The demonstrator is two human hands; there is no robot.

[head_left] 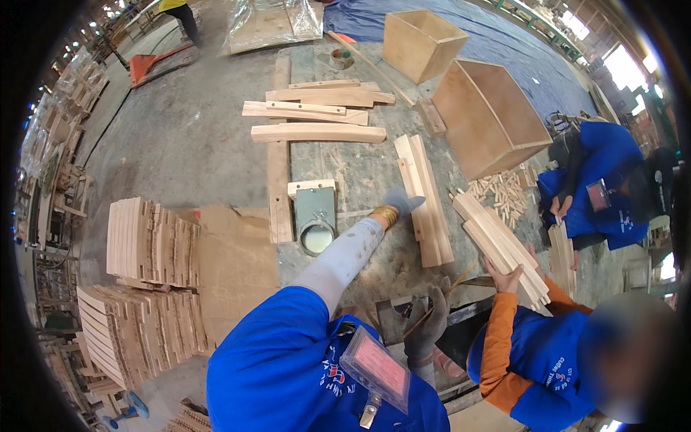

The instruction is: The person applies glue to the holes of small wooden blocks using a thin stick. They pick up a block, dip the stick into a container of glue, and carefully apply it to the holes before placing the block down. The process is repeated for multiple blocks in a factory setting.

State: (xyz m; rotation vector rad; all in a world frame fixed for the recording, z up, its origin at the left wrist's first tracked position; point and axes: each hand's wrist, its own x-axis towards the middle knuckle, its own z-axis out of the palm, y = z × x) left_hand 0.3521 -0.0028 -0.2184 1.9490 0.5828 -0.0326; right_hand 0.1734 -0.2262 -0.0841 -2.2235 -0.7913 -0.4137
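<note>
Where planks lie, hand (left) reaches.

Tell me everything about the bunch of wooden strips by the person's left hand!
The bunch of wooden strips looks like pale, bare wood. Long pieces lie side by side, with a shorter piece along the left showing small dark spots, maybe holes. It lies on the grey work surface, its far end slanting left. The left hand, in a grey glove, reaches its fingers over the left edge, seemingly touching.
</note>
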